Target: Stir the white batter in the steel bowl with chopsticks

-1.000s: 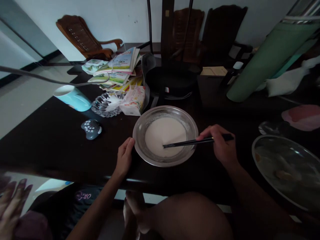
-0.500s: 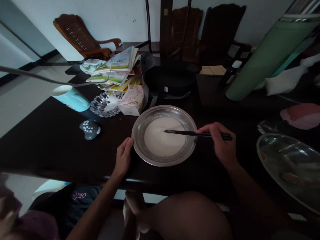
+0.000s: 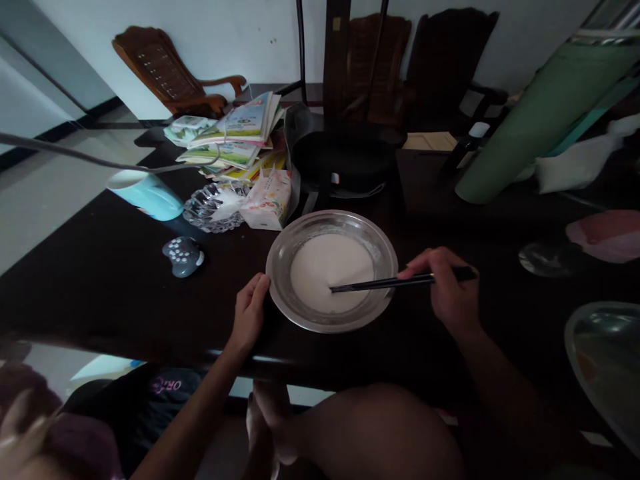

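Note:
A round metal bowl (image 3: 283,277) stands on the dark table, with a smooth off-white batter-like liquid (image 3: 315,267) in it. My left hand (image 3: 250,308) is closed at the bowl's left rim, thumb against the edge. In my right hand (image 3: 453,293), to the right of the bowl, is a pair of black chopsticks (image 3: 373,285). They reach across the right rim, and their tips dip into the liquid near its middle. The fingers of my right hand are wrapped around the upper part of the chopsticks.
Left of the bowl are a grey paw-patterned object (image 3: 183,257), a light-blue cup (image 3: 150,195), a glass dish (image 3: 210,210), a tissue pack (image 3: 270,200) and stacked booklets (image 3: 245,127). A green flask (image 3: 540,120) and a large shiny basin (image 3: 580,360) are at right. Another person's hand (image 3: 23,420) shows lower left.
The chopstick tips have moved toward me through the liquid, with my right hand shifting slightly. The large basin at right has moved right and nearer. My left hand stays at the rim.

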